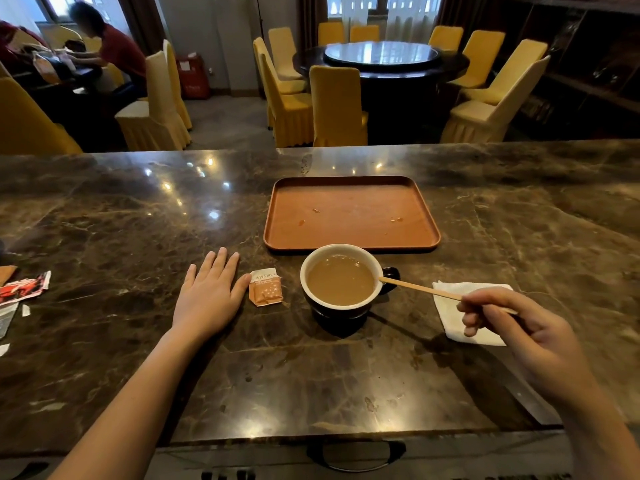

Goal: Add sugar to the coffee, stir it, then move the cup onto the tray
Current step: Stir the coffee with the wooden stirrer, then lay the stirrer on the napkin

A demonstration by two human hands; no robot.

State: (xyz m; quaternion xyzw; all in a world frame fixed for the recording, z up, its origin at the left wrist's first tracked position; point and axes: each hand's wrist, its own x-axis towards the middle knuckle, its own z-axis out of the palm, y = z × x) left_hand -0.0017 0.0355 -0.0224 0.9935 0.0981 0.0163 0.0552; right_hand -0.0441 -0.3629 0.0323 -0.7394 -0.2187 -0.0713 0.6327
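Sugar packet [266, 287] lying torn beside cup [341, 277], right hand [512, 327] pinching stirrer [420, 289] at the coffee's rim, left hand [209, 296] resting flat and empty, tray [351, 213] just behind waiting

The worktop [138, 220] is dark brown marble, veined in paler tan and grey, with glossy white glints. The cup [341, 308] is black outside, cream-white inside, and holds light milky-brown coffee [341, 279]. Behind the cup, the tray [351, 192] is plain terracotta brown with a few orange specks. Left of the cup, the sachet [265, 287] is orange with small white stars and a white top band. Right of the cup, the napkin [450, 317] is white and the stirrer [419, 288] pale wood. Far left of the cup, torn wrappers [24, 287] show red, white and black.
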